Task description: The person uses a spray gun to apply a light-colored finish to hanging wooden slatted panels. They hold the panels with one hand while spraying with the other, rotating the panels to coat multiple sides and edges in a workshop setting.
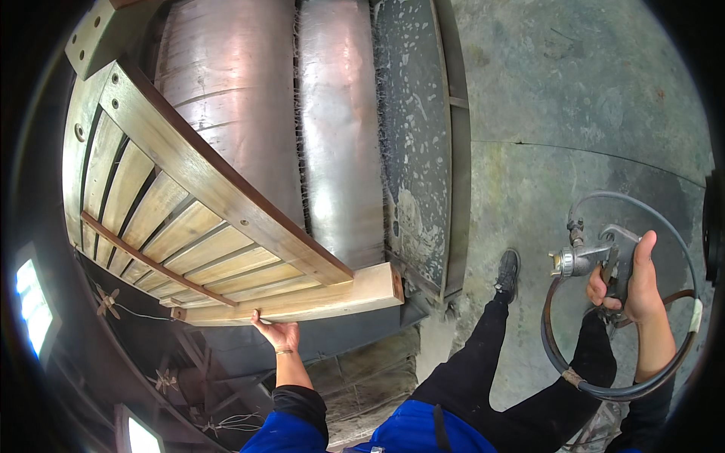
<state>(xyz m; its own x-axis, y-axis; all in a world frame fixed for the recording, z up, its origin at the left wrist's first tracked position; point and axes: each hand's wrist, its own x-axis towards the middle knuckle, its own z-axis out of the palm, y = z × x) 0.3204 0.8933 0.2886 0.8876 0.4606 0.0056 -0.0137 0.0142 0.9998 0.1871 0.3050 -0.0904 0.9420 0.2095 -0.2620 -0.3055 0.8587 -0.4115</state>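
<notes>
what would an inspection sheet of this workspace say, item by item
Surface: shiny metal sheeting behind the wood; scuffed dark panel beside it.
Job's things: slatted wooden frame, standing at a slant in view; metal spray gun, nozzle toward the left.
Clutter: thin bars at the lower right edge, too unclear to name.
Left hand: touches the frame's lower edge; grip unclear.
Right hand: holds the gun.
Cables: thick hose looping around the right hand.
Surroundings: stained grey floor; bright panes at left.
</notes>
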